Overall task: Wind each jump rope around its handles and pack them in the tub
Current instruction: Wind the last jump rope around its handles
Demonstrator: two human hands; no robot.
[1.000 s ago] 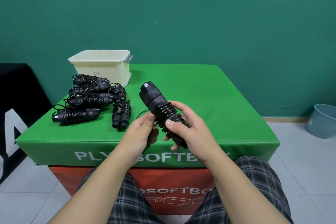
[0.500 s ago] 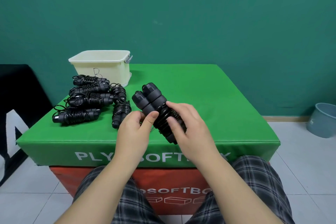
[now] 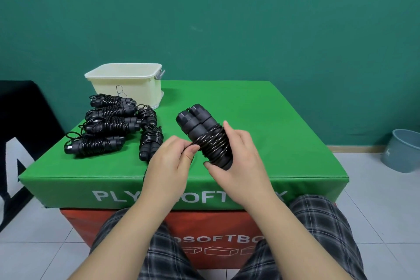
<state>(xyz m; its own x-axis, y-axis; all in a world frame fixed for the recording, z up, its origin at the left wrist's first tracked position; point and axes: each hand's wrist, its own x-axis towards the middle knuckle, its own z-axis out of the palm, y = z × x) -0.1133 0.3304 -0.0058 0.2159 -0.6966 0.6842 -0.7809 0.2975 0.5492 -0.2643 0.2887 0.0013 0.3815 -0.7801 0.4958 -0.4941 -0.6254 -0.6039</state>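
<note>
The right hand [image 3: 236, 157] now grips both handles [image 3: 200, 125] side by side, where one showed before, while the left hand [image 3: 172, 159] pinches the cord [image 3: 213, 143]; winding appears nearly finished.

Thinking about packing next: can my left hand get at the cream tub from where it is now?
Probably yes. The tub stands open at the green box's far left corner, and only wound ropes lie low between. But the left hand pinches the rope and must let go first.

Black jump ropes [image 3: 109, 129], cream tub [image 3: 127, 88], bright green box top [image 3: 261, 120] over red base [image 3: 218, 229], teal wall [image 3: 227, 18], grey-blue bucket [image 3: 402, 151], dark plaid shorts [image 3: 318, 229].
</note>
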